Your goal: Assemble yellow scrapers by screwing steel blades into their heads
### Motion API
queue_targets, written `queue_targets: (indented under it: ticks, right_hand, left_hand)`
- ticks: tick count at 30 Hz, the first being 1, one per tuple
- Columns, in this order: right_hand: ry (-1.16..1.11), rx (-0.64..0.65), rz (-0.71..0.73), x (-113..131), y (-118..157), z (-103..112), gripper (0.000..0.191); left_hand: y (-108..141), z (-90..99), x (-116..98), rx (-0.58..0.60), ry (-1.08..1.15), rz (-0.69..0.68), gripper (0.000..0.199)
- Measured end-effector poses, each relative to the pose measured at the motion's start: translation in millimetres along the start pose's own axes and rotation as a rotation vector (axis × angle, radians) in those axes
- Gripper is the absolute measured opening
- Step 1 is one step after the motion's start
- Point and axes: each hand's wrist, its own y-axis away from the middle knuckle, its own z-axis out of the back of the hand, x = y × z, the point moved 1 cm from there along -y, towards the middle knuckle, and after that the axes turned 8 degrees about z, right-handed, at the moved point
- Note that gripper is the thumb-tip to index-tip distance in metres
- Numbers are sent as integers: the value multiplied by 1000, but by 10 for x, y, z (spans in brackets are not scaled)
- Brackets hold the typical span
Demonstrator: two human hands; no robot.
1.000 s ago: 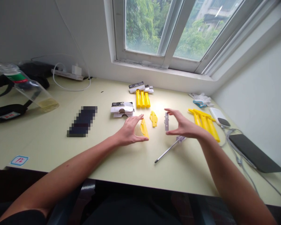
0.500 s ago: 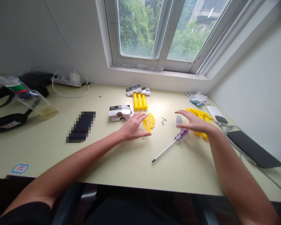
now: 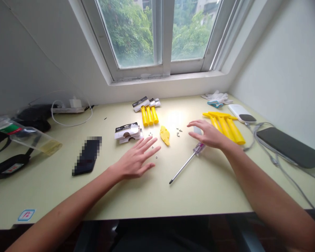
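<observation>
My left hand (image 3: pixel 138 157) is spread, palm down, over the table, holding nothing, beside several small nuts (image 3: pixel 152 147). A flat yellow piece (image 3: pixel 165 135) lies just beyond its fingertips. My right hand (image 3: pixel 206 133) has its thumb and fingers apart over a small translucent piece (image 3: pixel 197 130), which it partly hides; no grip on it shows. Below that hand lies a screwdriver (image 3: pixel 183 167) with a clear and purple handle, its tip toward the table's front. Several screws (image 3: pixel 178 132) sit between the yellow piece and my right hand.
Yellow tubes (image 3: pixel 148 116) and black-and-white packaging (image 3: pixel 127 131) stand behind my left hand. Yellow T-shaped parts (image 3: pixel 227 129) lie right. A phone (image 3: pixel 88 155) and bottle (image 3: pixel 31 134) are left. Gloves (image 3: pixel 216 98), a white device (image 3: pixel 241 113) and a cabled dark slab (image 3: pixel 290 147) are right.
My left hand has moved away from the yellow pieces, down and left, and its fingers have spread flat. Where two yellow pieces lay apart, one outline now shows. The camera view has shifted.
</observation>
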Motion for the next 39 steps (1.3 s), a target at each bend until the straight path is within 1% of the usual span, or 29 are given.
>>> queue_targets:
  ticks: [2, 3, 5, 6, 8, 12, 14, 16, 18, 19, 21, 22, 25, 27, 28, 30, 32, 36, 39]
  right_hand:
    - [-3, 28, 7, 34, 2, -7, 39]
    - [-2, 39, 7, 45, 2, -12, 39]
    - [0, 51, -4, 42, -3, -18, 40]
    - [1, 50, -12, 25, -6, -17, 40]
    - [8, 21, -39, -41, -6, -3, 39]
    - [40, -119, -114, -193, 19, 65, 33]
    - [7, -164, -133, -196, 8, 88, 31]
    - [-85, -162, -146, -118, -68, 84, 31]
    - [-155, -95, -152, 28, -243, 34, 31]
    - [-163, -49, -150, 114, -372, -13, 31]
    - [-127, 52, -154, 280, -701, -151, 30]
    - [-114, 80, -162, 350, -890, -237, 30]
    - [-61, 134, -252, 484, -1448, -525, 35]
    - [-28, 172, -330, 527, -1726, -695, 38]
    - [-12, 191, -366, 541, -1822, -761, 39]
    - [17, 226, -418, 561, -1934, -853, 38]
    - [43, 256, -440, 574, -1971, -894, 36]
    - [78, 315, -454, 583, -1980, -898, 35]
    - [91, 339, -479, 566, -1968, -889, 35]
  left_hand:
    - [153, -40, -31, 98, -23, -49, 65]
    - [180, -68, -26, 139, -30, -69, 66]
    - [147, -117, 19, 190, -46, -94, 66]
    - [100, -134, 56, 194, -57, -96, 67]
    - [-19, -149, 140, 168, -79, -75, 67]
    - [-206, -130, 274, 103, -114, 12, 68]
    - [-243, -100, 298, 59, -120, 52, 67]
    - [-244, -63, 288, 0, -114, 71, 66]
    - [-213, -40, 248, -44, -103, 59, 65]
    - [-189, -40, 220, -50, -97, 44, 64]
    - [-130, -66, 160, -43, -81, 15, 62]
    - [-100, -89, 133, -35, -72, 10, 61]
    - [-38, -164, 87, -14, -47, 35, 64]
    - [-34, -201, 88, 5, -32, 57, 68]
    - [-43, -214, 95, 12, -22, 62, 69]
    - [-75, -234, 117, 13, 0, 65, 72]
    - [-111, -254, 142, 1, 14, 74, 73]
    - [-142, -301, 174, -20, 29, 87, 74]
    - [-128, -319, 179, -60, 65, 79, 72]
